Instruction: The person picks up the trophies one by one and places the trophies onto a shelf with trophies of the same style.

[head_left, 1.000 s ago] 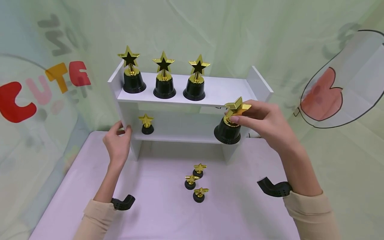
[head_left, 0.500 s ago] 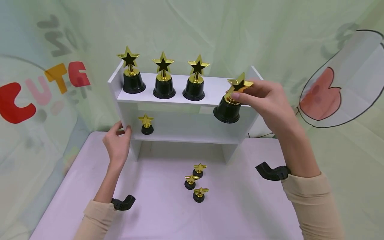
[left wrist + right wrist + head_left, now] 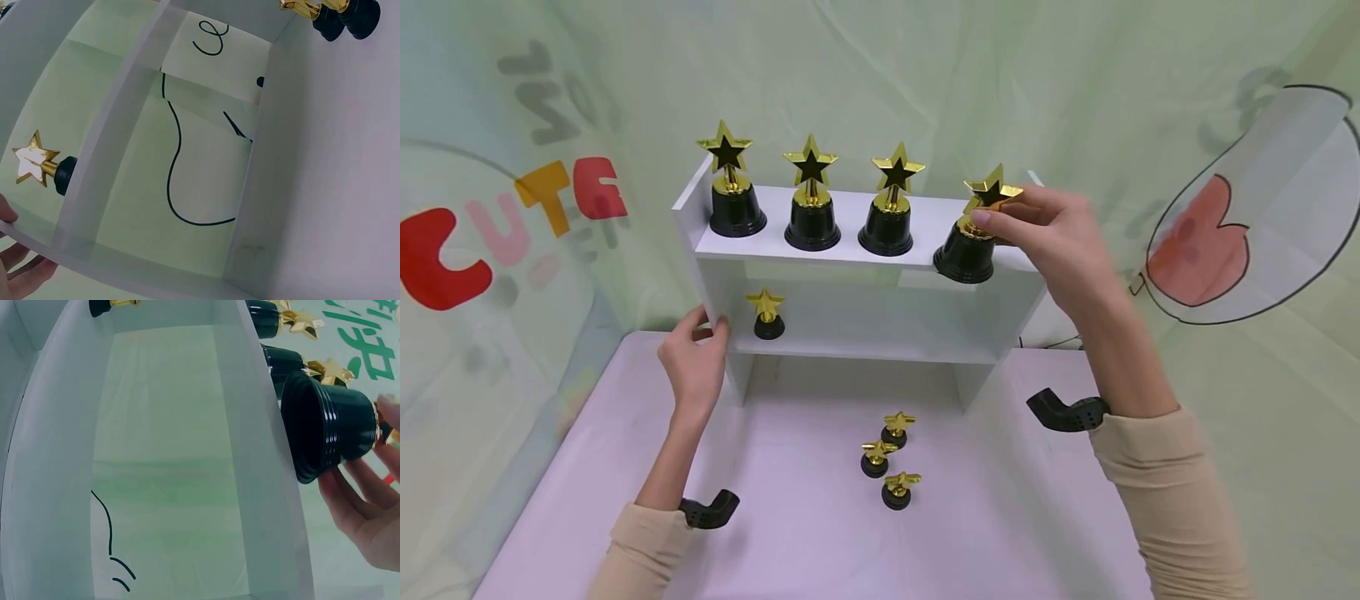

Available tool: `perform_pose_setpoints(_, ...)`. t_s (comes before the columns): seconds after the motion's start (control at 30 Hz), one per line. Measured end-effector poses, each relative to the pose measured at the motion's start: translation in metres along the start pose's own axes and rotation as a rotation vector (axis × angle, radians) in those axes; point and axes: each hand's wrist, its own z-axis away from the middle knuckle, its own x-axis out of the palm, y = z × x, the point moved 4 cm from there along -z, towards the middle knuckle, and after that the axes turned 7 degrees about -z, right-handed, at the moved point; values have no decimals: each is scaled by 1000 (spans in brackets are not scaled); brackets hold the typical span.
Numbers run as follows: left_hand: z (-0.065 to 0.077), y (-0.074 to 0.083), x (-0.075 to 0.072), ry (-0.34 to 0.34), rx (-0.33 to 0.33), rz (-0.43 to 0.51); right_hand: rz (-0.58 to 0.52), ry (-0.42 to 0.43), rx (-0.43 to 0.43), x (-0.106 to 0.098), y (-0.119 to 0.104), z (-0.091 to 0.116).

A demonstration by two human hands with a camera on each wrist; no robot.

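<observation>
My right hand (image 3: 1048, 229) pinches a large star trophy (image 3: 966, 252) with a black base by its gold neck. The trophy leans slightly at the front edge of the top shelf's right end, and the right wrist view shows its hollow base (image 3: 312, 434). Left of it, three matching trophies (image 3: 886, 225) stand in a row on the top shelf. My left hand (image 3: 694, 360) grips the left side panel of the white shelf unit (image 3: 857, 354), thumb on one face and fingers behind. A small star trophy (image 3: 767, 317) stands at the left of the middle shelf.
Three small star trophies (image 3: 896, 492) stand close together on the pale cloth-covered table (image 3: 820, 533) before the unit. A pale green curtain (image 3: 865, 75) with printed letters and drawings hangs behind. The unit's side panels rise above the top shelf at both ends.
My right hand has lifted the large trophy from in front of the middle shelf up to the top shelf's front edge. My left hand has stayed on the side panel.
</observation>
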Motion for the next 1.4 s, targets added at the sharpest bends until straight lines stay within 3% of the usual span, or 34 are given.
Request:
perform_pose_setpoints(0.23, 1, -2, 0, -9, -8, -2, -14, 58, 55, 3, 3, -10)
perform_pose_setpoints(0.53, 5, -8, 1, -16, -25, -3, 5, 80, 43, 8, 13, -17)
perform_pose_setpoints(0.83, 2, -4, 1, -23, -13, -6, -19, 82, 71, 8, 17, -22)
perform_pose_setpoints(1.4, 0, 0, -2, -12, 6, -8, 146, 72, 32, 8, 21, -6)
